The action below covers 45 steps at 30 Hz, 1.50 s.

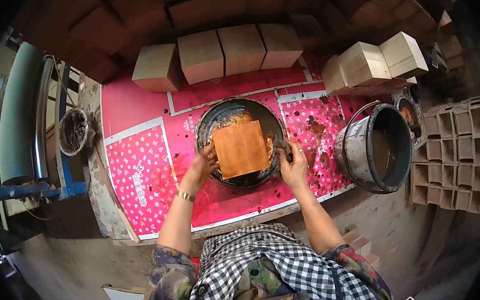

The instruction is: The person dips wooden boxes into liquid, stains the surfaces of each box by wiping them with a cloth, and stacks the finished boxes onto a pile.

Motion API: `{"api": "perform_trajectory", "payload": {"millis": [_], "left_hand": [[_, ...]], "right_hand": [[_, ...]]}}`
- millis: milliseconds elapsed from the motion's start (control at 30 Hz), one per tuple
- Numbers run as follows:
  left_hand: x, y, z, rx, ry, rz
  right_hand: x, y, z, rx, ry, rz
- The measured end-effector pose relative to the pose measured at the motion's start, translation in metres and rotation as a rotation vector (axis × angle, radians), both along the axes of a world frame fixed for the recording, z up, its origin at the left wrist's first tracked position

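An orange-brown stained wooden box [242,149] is over a round dark basin [204,122] whose inside is smeared with brown stain. My left hand [199,169] is at the box's left side, its fingers curled against that edge and partly hidden by it. To the right of the box, my right hand [294,165] pinches a small dark, stain-soaked pad [281,147], perhaps a sponge or a rag. The pad is close to the box's right edge; I cannot tell whether they touch.
Pale unstained wooden boxes [201,57] line the table's back, with more boxes [364,64] at the back right. A large bucket [344,147] is at right, near stacked wooden frames [449,156]. A small dirty pail [75,132] stands left. Stain-spotted pink sheeting [141,180] covers the table.
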<state>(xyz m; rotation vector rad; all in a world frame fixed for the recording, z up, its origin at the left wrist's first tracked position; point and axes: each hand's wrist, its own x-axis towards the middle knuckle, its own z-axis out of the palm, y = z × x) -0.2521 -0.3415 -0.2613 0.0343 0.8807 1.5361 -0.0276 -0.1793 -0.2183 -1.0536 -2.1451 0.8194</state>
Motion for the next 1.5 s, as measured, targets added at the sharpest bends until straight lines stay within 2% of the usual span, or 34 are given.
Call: {"api": "perform_trajectory", "payload": {"millis": [33, 133, 167, 267, 333, 400, 467, 500, 533, 567, 600, 633, 667, 733, 767, 800, 867, 933, 1000, 1033, 1067, 1133, 1167, 1233, 1267, 1300, 1333, 1400, 1433, 1500], "left_hand": [[-0.011, 0.012, 0.008, 0.001, -0.215, 0.025], [-0.006, 0.051, 0.016, -0.124, -0.014, 0.107], [-0.001, 0.058, 0.021, -0.096, 0.022, 0.088], [0.022, 0.054, 0.054, -0.120, 0.383, 0.068], [0.031, 0.036, 0.030, -0.142, 0.827, -0.069], [0.047, 0.019, 0.007, -0.121, 0.739, -0.093], [0.060, 0.007, -0.025, -0.022, 0.770, -0.163], [0.068, 0.002, -0.036, 0.028, 0.756, -0.143], [0.070, 0.001, -0.042, 0.025, 0.827, -0.139], [0.071, 0.000, -0.046, 0.022, 0.899, -0.132], [0.072, -0.002, -0.051, 0.017, 0.967, -0.123], [0.072, -0.007, -0.057, -0.036, 0.880, -0.150], [0.076, -0.006, -0.047, -0.079, 0.829, -0.078], [0.073, -0.003, -0.055, -0.043, 0.932, -0.147], [0.074, 0.003, -0.037, 0.032, 1.058, -0.082], [0.073, 0.009, -0.030, -0.005, 1.044, -0.106], [0.076, 0.012, -0.026, -0.090, 1.005, -0.164], [0.079, 0.013, -0.039, -0.003, 1.065, -0.105], [0.078, 0.011, -0.033, -0.006, 1.097, -0.113], [0.078, 0.008, -0.036, -0.020, 1.037, -0.140], [0.078, 0.009, -0.045, -0.002, 1.293, -0.097], [0.083, 0.012, -0.068, 0.044, 1.797, 0.003], [0.095, 0.006, -0.077, -0.057, 1.398, 0.096], [0.088, 0.009, -0.051, -0.005, 1.191, 0.013], [0.084, 0.012, -0.041, 0.014, 1.088, -0.021], [0.083, 0.013, -0.041, 0.005, 1.175, -0.041], [0.083, 0.011, -0.039, -0.001, 1.149, -0.056], [0.081, 0.012, -0.029, -0.008, 1.103, -0.076], [0.081, 0.012, -0.025, -0.014, 1.150, -0.059], [0.081, 0.009, -0.027, -0.045, 1.097, -0.081]], "right_hand": [[0.001, -0.003, 0.000, -0.018, 0.014, 0.000], [0.000, -0.005, 0.006, -0.038, 0.037, 0.005], [0.000, -0.001, 0.010, -0.029, 0.032, 0.006], [0.000, 0.021, 0.007, -0.032, 0.085, -0.058], [-0.012, 0.039, 0.019, 0.083, 0.090, -0.104], [-0.038, 0.041, 0.038, 0.013, -0.045, -0.091], [-0.064, 0.036, 0.017, 0.008, -0.281, 0.024], [-0.078, 0.021, 0.020, 0.094, -0.428, 0.016], [-0.088, 0.006, 0.013, 0.211, -0.466, 0.052], [-0.092, -0.013, 0.012, 0.208, -0.481, 0.172], [-0.094, -0.034, 0.005, 0.341, -0.370, 0.280], [-0.087, -0.053, 0.014, 0.422, -0.332, 0.352], [-0.078, -0.063, 0.016, 0.473, -0.261, 0.377], [-0.051, -0.052, 0.023, 0.378, -0.464, 0.354], [-0.038, -0.034, 0.022, 0.283, -0.433, 0.276], [-0.034, -0.015, 0.020, 0.189, -0.402, 0.202], [-0.052, 0.004, 0.022, 0.284, -0.455, 0.096], [-0.091, 0.012, 0.015, 0.365, -0.392, 0.016], [-0.127, -0.004, 0.019, 0.293, -0.525, 0.122], [-0.135, -0.018, 0.015, 0.326, -0.493, 0.257], [-0.131, -0.035, 0.015, 0.418, -0.521, 0.368], [-0.106, -0.057, 0.011, 0.481, -0.296, 0.543], [-0.091, -0.058, 0.011, 0.432, -0.313, 0.498], [-0.060, -0.039, 0.019, 0.338, -0.346, 0.413], [-0.054, -0.020, 0.020, 0.248, -0.382, 0.277], [-0.055, -0.001, 0.012, 0.244, -0.427, 0.170], [-0.071, 0.012, 0.014, 0.300, -0.442, 0.073], [-0.110, 0.035, 0.012, 0.249, -0.479, -0.038], [-0.130, 0.033, 0.009, 0.266, -0.542, -0.018], [-0.149, 0.002, 0.014, 0.368, -0.552, 0.225]]}}
